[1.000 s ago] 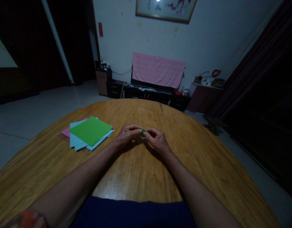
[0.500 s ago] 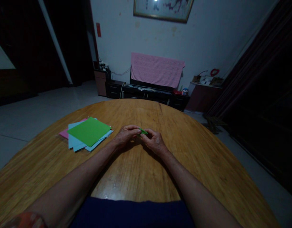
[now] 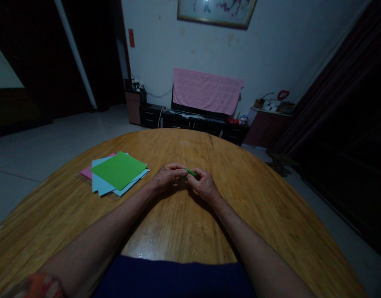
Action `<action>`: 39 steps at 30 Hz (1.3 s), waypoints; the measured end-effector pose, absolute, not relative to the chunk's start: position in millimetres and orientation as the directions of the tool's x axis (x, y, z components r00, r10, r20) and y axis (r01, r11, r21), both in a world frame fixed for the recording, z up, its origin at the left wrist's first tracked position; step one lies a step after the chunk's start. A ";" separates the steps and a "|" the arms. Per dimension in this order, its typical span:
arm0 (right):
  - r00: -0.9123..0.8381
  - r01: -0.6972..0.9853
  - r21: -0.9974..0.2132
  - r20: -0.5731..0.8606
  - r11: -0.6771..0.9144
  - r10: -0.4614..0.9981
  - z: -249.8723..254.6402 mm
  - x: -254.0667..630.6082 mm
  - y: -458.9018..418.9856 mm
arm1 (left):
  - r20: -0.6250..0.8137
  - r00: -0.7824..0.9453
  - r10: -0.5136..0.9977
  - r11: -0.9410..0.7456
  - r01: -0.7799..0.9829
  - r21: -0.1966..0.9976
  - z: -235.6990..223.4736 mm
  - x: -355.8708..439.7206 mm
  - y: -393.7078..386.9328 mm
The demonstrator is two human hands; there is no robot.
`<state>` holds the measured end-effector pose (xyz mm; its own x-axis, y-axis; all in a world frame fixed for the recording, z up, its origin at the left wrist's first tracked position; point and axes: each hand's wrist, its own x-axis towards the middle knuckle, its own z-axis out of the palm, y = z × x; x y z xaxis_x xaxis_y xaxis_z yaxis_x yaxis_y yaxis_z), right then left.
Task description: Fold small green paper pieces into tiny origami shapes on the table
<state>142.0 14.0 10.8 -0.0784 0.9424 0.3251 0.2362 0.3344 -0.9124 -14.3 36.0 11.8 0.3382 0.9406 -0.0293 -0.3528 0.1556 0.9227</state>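
Observation:
Between my two hands is a small folded piece of green paper (image 3: 190, 171), held just above the middle of the table. My left hand (image 3: 168, 177) pinches its left end between thumb and fingers. On the other end, the thumb and fingers of my right hand (image 3: 205, 185) are closed. Most of the paper is hidden by my fingers, so its exact shape cannot be made out. Left of my left hand lies a stack of paper sheets, with a green sheet (image 3: 118, 170) on top, light blue sheets (image 3: 99, 185) fanned beneath it and pink paper (image 3: 86, 172) at the far side.
The round wooden table (image 3: 184, 223) reaches from my lap to its curved far edge. Beyond it stands a low black cabinet (image 3: 193, 122) with a pink cloth (image 3: 207, 91) draped over a screen. A small wooden stool (image 3: 280, 163) is on the floor at right.
The whole view has shifted slightly, so things appear a little further right. Both hands keep hold of the green paper, with hardly any change in their grip.

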 end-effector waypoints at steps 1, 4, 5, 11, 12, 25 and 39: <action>-0.073 0.250 -0.910 0.322 0.330 0.944 11.6 142.0 14.0 | -0.029 0.340 0.940 0.161 -0.366 0.917 12.2 -13.8 35.5; -0.089 0.261 -0.913 0.301 0.314 0.949 12.6 143.7 14.0 | -0.045 0.347 0.937 0.193 -0.407 0.893 13.7 -13.0 34.6; -0.109 0.257 -0.916 0.290 0.309 0.951 12.4 144.6 13.9 | -0.052 0.352 0.935 0.206 -0.414 0.887 14.1 -13.0 34.8; -0.143 0.133 -0.972 0.175 0.194 0.974 11.3 146.9 11.2 | -0.092 0.377 0.922 0.239 -0.365 0.900 14.2 -13.7 36.9; -0.126 0.095 -0.982 0.149 0.161 0.981 11.5 147.1 11.2 | -0.094 0.375 0.922 0.239 -0.362 0.901 14.1 -13.7 36.5; -0.054 0.092 -0.975 0.200 0.204 0.978 12.4 149.1 17.1 | 0.003 0.335 0.942 0.119 -0.345 0.931 6.1 -6.1 30.4; -0.098 0.023 -0.988 0.147 0.150 0.984 11.6 151.7 17.4 | 0.001 0.356 0.935 0.117 -0.310 0.944 6.6 -13.3 37.8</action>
<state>151.7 17.4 11.6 -0.0983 0.9843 0.1467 0.0235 0.1497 -0.9885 -13.3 37.8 6.6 0.3557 0.9346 0.0013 -0.3100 0.1167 0.9435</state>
